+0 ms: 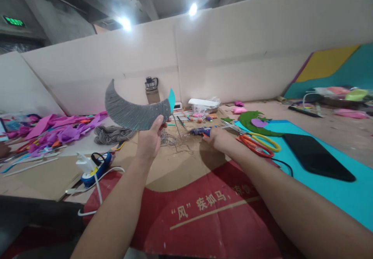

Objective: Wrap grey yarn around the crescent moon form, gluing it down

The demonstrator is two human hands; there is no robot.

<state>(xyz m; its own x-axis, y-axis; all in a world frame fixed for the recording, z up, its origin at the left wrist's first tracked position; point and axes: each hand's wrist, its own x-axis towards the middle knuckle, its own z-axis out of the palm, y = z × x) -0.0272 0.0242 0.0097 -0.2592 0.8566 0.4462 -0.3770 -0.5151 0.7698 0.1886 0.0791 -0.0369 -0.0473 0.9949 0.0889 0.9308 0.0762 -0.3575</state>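
My left hand (150, 140) is closed on the lower right end of a crescent-shaped cutout (136, 115), raised above the table. Grey yarn winds closely around most of it, leaving one turquoise tip (171, 100) bare. From that end a loose strand of yarn (177, 128) trails down to the cardboard. Lower and to the right, my right hand (218, 137) grips a blue glue gun (201, 131), its nozzle pointing left; the fingers partly hide its handle. A hank of grey yarn (112, 135) lies left of my left hand.
Red-and-brown cardboard (204, 212) covers the table before me. Scissors (259, 144) and a black phone (317, 156) lie at right, near a green cutout (250, 123). Leftward are a power strip (96, 169) and purple paper scraps (70, 130). A bottle (152, 91) stands behind.
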